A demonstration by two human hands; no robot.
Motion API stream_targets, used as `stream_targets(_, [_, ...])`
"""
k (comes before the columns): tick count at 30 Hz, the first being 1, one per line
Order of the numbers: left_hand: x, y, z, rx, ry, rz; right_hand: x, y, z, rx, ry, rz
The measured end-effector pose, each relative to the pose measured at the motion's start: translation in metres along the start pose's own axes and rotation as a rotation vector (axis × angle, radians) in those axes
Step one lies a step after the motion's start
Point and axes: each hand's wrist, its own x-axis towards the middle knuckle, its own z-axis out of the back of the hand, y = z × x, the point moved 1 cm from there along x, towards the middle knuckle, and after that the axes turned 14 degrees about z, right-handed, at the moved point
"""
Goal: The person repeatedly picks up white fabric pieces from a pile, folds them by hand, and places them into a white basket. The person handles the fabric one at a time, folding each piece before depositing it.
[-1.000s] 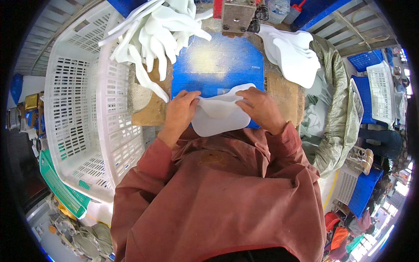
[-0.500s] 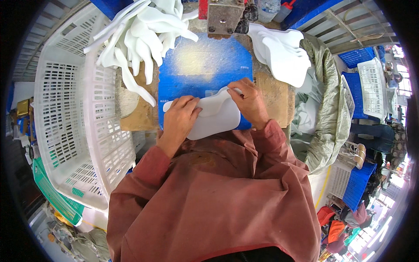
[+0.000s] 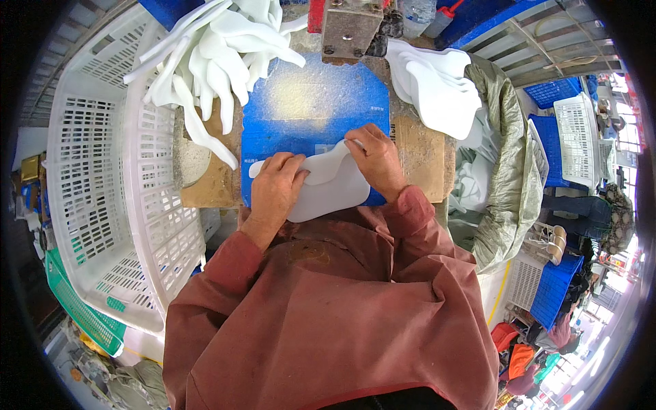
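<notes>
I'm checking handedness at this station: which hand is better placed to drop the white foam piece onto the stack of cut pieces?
Probably the right hand: it grips the white foam piece nearer the stack of cut pieces.

I see both forearms bent in toward the middle — left hand [image 3: 277, 188] palm-down, fingers curled; right hand [image 3: 374, 158] pinching, it seems, thumb hidden beneath.
</notes>
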Motion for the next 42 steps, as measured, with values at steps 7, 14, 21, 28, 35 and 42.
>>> stream_targets(7, [-0.001, -0.035, -0.011, -0.047, 0.011, -0.085, 0.002, -0.003, -0.005, -0.087, 0.021, 0.089])
stream_targets(14, [0.011, -0.048, -0.043, 0.081, 0.064, -0.091, -0.016, 0.003, 0.010, 0.017, -0.144, -0.110])
stream_targets(21, [0.009, -0.046, -0.046, 0.111, 0.028, -0.165, -0.031, -0.012, 0.012, 0.381, -0.243, -0.468])
stream_targets(28, [0.009, -0.045, -0.048, 0.107, 0.033, -0.148, -0.028, -0.010, 0.020, 0.514, -0.185, -0.617])
stream_targets(35, [0.009, -0.046, -0.047, 0.074, 0.027, -0.146, -0.028, -0.017, 0.018, 0.613, -0.268, -0.549])
stream_targets(42, [0.008, -0.048, -0.045, 0.080, -0.006, -0.189, -0.029, -0.029, 0.016, 0.426, -0.193, -0.546])
